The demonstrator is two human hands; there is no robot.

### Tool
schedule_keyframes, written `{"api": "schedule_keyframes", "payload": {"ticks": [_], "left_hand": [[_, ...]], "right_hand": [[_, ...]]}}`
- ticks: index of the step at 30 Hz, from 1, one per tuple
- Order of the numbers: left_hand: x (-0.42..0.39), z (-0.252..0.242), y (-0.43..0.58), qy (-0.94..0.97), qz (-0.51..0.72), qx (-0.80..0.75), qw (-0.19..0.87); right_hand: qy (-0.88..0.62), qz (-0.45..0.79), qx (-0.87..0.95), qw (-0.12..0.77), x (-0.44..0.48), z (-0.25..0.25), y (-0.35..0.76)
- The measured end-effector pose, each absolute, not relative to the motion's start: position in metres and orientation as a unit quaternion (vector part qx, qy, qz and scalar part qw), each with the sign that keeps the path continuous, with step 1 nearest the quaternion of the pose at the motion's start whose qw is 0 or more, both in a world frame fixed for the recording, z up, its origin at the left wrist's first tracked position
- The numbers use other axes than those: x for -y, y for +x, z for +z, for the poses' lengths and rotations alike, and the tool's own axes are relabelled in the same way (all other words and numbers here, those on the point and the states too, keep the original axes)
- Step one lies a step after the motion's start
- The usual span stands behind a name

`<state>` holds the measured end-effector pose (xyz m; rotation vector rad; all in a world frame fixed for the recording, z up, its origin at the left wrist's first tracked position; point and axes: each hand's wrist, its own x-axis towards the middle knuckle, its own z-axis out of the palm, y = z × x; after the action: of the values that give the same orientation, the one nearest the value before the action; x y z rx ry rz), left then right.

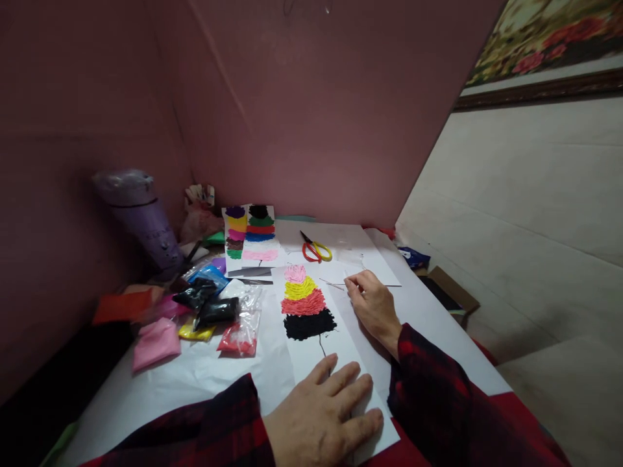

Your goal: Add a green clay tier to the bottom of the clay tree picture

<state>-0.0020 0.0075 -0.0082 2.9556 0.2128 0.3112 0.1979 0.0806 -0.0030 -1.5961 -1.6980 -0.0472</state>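
The layered picture point(305, 302) lies on the tabletop point(428, 298) lengthwise away from the body, just left of the right hand point(374, 308), its fingers pinched, holding what I cannot tell, the left hand point(324, 415) spread flat below

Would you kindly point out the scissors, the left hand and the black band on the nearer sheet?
Scissors point(312, 244), head view: near the pivot.
Left hand point(322, 414), head view: back of the hand.
Black band point(310, 326), head view: its middle.
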Motion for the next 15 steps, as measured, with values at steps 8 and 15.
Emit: {"api": "schedule_keyframes", "payload": {"ticks": [8, 15], "left_hand": [[-0.0062, -0.0122, -0.0021, 0.989, 0.119, -0.07, 0.053], [-0.0051, -0.0124, -0.0006, 0.987, 0.13, -0.084, 0.039]], "right_hand": [[-0.605, 0.039, 0.664, 0.438, -0.0807, -0.0039, 0.1944], [-0.596, 0.133, 0.617, 0.496, -0.0823, -0.0065, 0.1943]]}}
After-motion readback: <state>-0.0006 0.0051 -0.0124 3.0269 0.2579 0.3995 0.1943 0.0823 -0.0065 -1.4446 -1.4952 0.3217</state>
